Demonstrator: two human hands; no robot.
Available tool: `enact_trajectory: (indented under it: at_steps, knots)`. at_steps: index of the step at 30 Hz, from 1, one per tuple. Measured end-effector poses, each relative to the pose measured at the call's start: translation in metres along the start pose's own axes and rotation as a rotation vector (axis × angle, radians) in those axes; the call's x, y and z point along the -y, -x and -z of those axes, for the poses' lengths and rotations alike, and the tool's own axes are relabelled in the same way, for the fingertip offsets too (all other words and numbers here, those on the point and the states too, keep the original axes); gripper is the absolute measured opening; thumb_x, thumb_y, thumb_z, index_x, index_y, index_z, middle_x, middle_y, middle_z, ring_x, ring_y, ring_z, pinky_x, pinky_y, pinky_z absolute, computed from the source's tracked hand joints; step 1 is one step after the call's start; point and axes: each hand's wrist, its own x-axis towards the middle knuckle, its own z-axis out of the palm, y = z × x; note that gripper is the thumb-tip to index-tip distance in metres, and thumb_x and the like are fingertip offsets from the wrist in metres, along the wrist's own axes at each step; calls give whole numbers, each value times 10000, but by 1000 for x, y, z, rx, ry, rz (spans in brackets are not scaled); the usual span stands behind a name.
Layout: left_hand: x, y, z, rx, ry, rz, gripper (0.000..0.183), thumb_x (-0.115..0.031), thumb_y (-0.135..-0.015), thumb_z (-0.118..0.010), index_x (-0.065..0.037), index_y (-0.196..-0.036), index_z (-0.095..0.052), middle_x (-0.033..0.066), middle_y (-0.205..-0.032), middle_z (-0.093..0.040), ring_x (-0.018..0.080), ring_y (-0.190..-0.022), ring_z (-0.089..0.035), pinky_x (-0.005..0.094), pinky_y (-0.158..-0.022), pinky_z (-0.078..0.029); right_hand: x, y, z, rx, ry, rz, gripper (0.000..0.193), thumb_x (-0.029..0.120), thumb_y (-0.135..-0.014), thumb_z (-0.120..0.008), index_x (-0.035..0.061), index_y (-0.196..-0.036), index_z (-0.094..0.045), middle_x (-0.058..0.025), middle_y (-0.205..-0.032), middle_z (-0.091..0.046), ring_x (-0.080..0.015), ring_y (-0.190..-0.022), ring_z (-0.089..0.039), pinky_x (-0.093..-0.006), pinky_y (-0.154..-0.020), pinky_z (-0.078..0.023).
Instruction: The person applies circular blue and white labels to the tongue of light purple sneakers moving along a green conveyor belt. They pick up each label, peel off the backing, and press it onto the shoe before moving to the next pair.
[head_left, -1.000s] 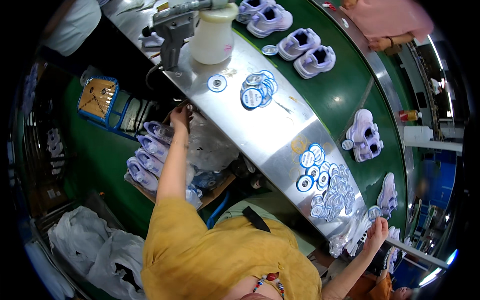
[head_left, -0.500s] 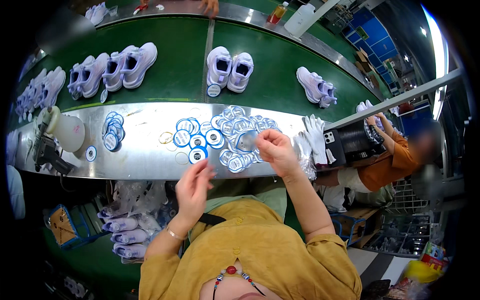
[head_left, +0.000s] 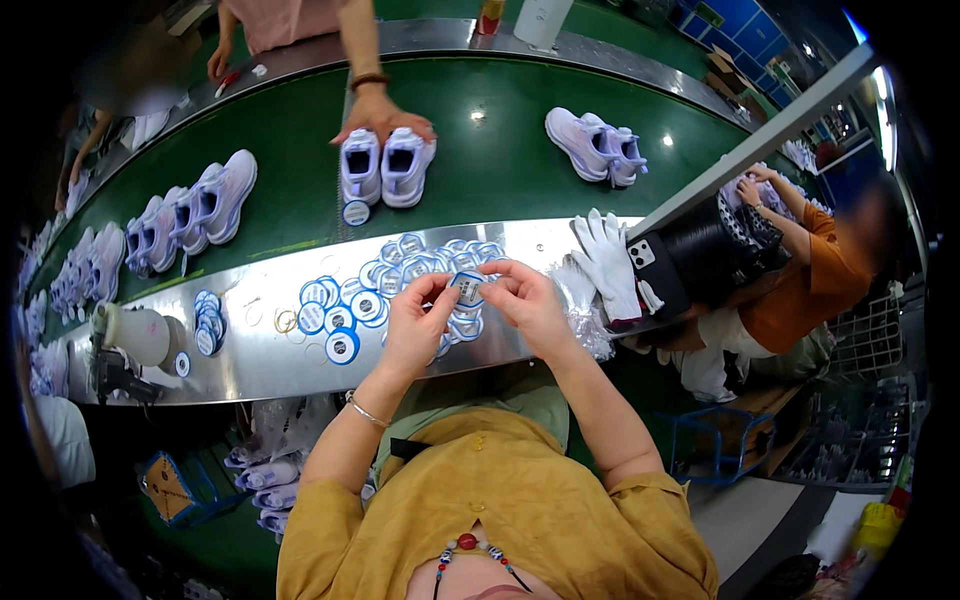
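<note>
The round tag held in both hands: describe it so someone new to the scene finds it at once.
Start at the shiny metal shelf along the near edge of the green conveyor. Above its heap of round blue-rimmed tags, the left hand and right hand meet. The tag pinched between their fingertips is the only one lifted off the shelf.

Pairs of shoes, top centre and upper right of the green belt: two, one point(head_left: 388, 166) under another person's hand point(head_left: 380, 116), one point(head_left: 594, 146) apart to the right
Shoes in the row point(head_left: 150, 235) at left: too crowded to count
White gloves point(head_left: 607, 262), right of centre: one heap, number unclear
Round blue-rimmed tags point(head_left: 342, 346) on the metal shelf point(head_left: 260, 360): more than twenty, overlapping
Tags held: one point(head_left: 468, 289), between left hand point(head_left: 418, 325) and right hand point(head_left: 528, 306)
White bottles point(head_left: 135, 333), left edge: one
</note>
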Motion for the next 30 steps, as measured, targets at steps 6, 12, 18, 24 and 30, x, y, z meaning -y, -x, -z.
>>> enact_trajectory:
  at_steps: [6,12,18,24,30]
  knots:
    - [2,-21,-26,-14,57,8,118,-107,-880,-653,-8,-941,-634,-6,-773,-603,39,-621,-516,192,-528,-444,-17,-14,25,-103,-218,-32,117,126,-881,-649,19,-888,-602,76,-690,-528,0,-583,-411,-180,-509,-302]
    - [19,-34,-42,-101,127,21,143,-86,-881,-643,4,-993,-638,0,-820,-616,50,-671,-536,199,-557,-462,-38,-21,37,-235,135,116,145,145,-895,-631,16,-894,-565,13,-657,-542,-64,-560,-475,-238,-495,-370]
    - [22,-40,-45,-119,-139,-12,95,-80,-863,-663,4,-863,-620,-20,-731,-583,36,-602,-492,186,-532,-404,-13,-18,40,-281,512,390,94,92,-887,-596,16,-901,-543,-136,-712,-594,-253,-602,-590,-332,-546,-457]
    - [25,-42,-46,-82,-288,-112,113,-48,-824,-695,11,-789,-605,6,-691,-564,55,-584,-485,207,-525,-397,-7,-19,44,-254,734,512,57,56,-863,-600,18,-886,-565,-139,-733,-611,-280,-626,-618,-342,-557,-477]
    - [17,-42,-53,-42,-600,-406,106,-26,-797,-707,7,-781,-608,44,-686,-550,100,-571,-509,221,-517,-404,-9,-23,46,-255,940,539,63,61,-869,-588,16,-910,-575,-130,-712,-616,-280,-610,-619,-345,-548,-479]
